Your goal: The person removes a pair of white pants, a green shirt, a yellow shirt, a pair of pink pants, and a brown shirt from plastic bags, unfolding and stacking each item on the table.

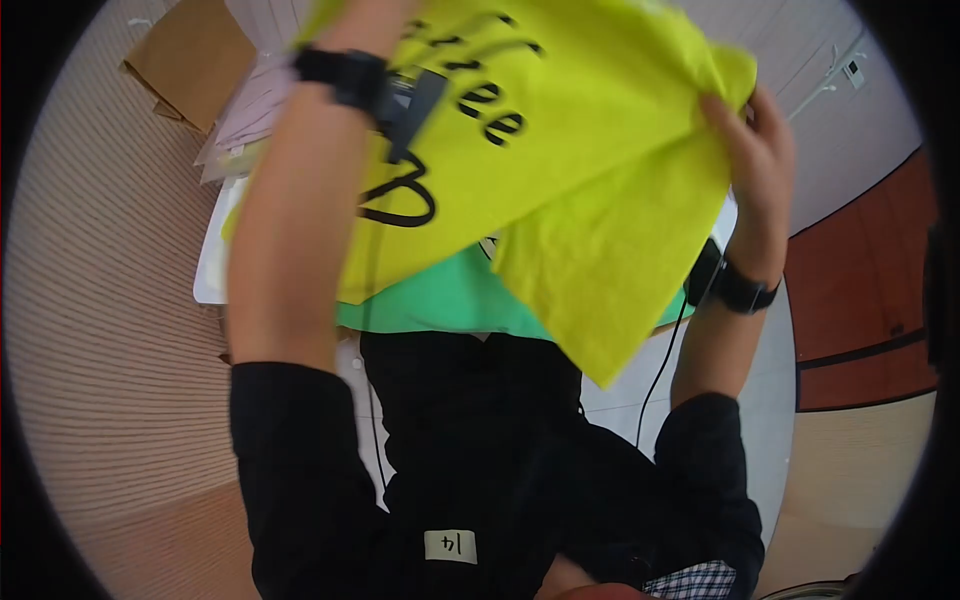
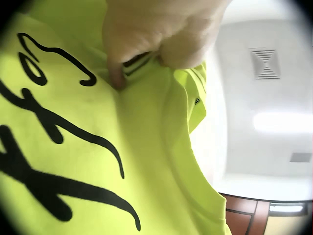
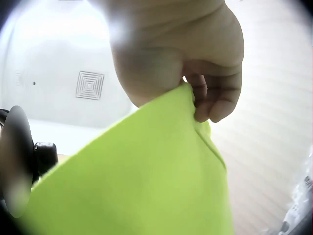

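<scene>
A bright yellow T-shirt (image 1: 600,130) with black lettering is held up in front of the body, its lower corner hanging down and a part folded over. My left hand (image 2: 166,29) grips the cloth near a neckline edge with dark stripes inside; in the head view it is blurred at the top border. My right hand (image 1: 765,160) holds the shirt's far right edge. Seen from the right wrist, thumb and curled fingers (image 3: 220,107) pinch a corner of the yellow cloth. Below the shirt lies a green garment (image 1: 440,295), mostly covered by it.
The white table (image 1: 208,260) shows at the left beneath the cloth. A brown paper bag (image 1: 190,60) and a stack of plastic-wrapped pink cloth (image 1: 250,115) lie at the back left. Thin black cables (image 1: 655,385) hang beside both forearms.
</scene>
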`<state>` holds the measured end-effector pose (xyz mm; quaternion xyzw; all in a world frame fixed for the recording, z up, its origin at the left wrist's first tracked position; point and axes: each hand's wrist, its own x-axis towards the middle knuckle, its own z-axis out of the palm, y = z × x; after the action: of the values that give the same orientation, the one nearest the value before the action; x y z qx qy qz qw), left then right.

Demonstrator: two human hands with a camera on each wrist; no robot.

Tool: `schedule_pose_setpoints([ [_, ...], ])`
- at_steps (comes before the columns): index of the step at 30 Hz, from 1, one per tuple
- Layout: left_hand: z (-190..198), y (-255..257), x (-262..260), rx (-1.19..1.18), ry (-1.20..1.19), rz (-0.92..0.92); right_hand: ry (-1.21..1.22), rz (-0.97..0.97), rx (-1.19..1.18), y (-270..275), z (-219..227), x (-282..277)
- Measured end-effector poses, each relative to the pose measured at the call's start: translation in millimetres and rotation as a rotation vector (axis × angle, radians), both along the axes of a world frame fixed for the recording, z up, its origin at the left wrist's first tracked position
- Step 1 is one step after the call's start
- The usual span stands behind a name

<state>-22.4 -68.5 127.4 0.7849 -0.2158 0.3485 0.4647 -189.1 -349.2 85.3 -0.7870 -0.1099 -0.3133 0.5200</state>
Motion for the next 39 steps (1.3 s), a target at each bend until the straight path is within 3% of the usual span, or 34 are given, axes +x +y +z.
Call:
schedule_pose_setpoints([
  [3,-101.3,-52.3,20.0,0.401,0.297,-0.149,0.162,-0.105,0.015,-53.4,-62.4,-9.1],
  [4,-130.2,-64.2,10.0,0.232,0.452,-0.284,0.206,-0.196,-0.101,-86.1,-93.1,-10.0],
  [5,-150.3,-47.2,9.1,0.483,0.495,-0.435,0.314,-0.297,-0.181,-91.7,-124.7,-4.1],
  [6,-168.0,-38.2,0.1,0.788,0.492,-0.37,0.328,-0.308,-0.235,-97.2,-150.7,-1.1],
  [7,-174.7,-30.5,-12.9,0.919,0.497,-0.552,0.468,-0.319,-0.147,-109.7,-170.7,-5.9],
  [9,-189.9,-8.0,-45.3,1.141,0.594,-0.626,0.489,-0.345,-0.078,-118.8,-205.6,-19.3],
  [11,-193.5,19.8,-84.8,1.125,0.712,-0.489,0.502,-0.36,0.058,-107.0,-212.8,-30.1],
  [13,-192.9,44.0,-131.8,1.095,0.571,-0.36,0.507,-0.374,0.193,-105.0,-210.4,-47.1],
  [14,-199.0,54.2,-152.0,1.107,0.576,-0.366,0.526,-0.274,0.185,-102.2,-211.5,-47.3],
  [15,-204.9,63.1,-172.9,1.113,0.519,-0.24,0.544,-0.168,0.174,-101.1,-209.7,-45.7],
  [16,-209.7,70.7,-186.1,1.116,0.457,-0.113,0.559,-0.222,-0.01,-100.9,-204.5,-42.1],
  [17,-217.3,77.9,-194.4,1.125,0.465,-0.113,0.567,-0.218,-0.001,-105.6,-201.8,-37.0],
  [19,-234.3,91.2,-203.7,1.095,0.414,0.12,0.575,-0.153,-0.092,-116.0,-190.0,-23.5],
  [20,-239.2,98.8,-206.2,1.098,0.425,0.125,0.577,-0.177,-0.126,-116.4,-175.5,-20.8],
  [25,-248.7,119.5,-215.7,0.909,0.435,0.216,0.061,-0.454,-0.58,-113.6,-95.7,-45.0],
  [28,-255.7,128.6,-218.1,0.782,0.403,0.233,-0.124,-0.629,-0.487,-90.5,-77.6,-80.1],
  [30,-261.2,140.3,-219.3,0.742,0.368,0.237,-0.056,-0.585,-0.447,-110.1,-90.3,-101.2],
  [31,-264.2,144.9,-219.6,0.717,0.329,0.23,0.046,-0.464,-0.528,-131.8,-101.5,-106.9],
  [33,-257.3,150.5,-220.9,0.622,0.34,0.221,0.476,-0.369,-0.638,-143.5,-119.6,-104.7],
  [35,-250.4,158.4,-217.3,0.536,0.34,0.192,0.924,-0.194,-0.669,-121.8,-120.5,-84.8],
  [37,-245.2,168.7,-210.1,0.374,0.405,0.039,0.918,-0.128,-0.685,-114.5,-120.5,-59.6],
  [39,-227.8,167.0,-197.8,0.396,0.395,0.086,0.813,0.023,-0.699,-113.3,-121.0,-23.6],
])
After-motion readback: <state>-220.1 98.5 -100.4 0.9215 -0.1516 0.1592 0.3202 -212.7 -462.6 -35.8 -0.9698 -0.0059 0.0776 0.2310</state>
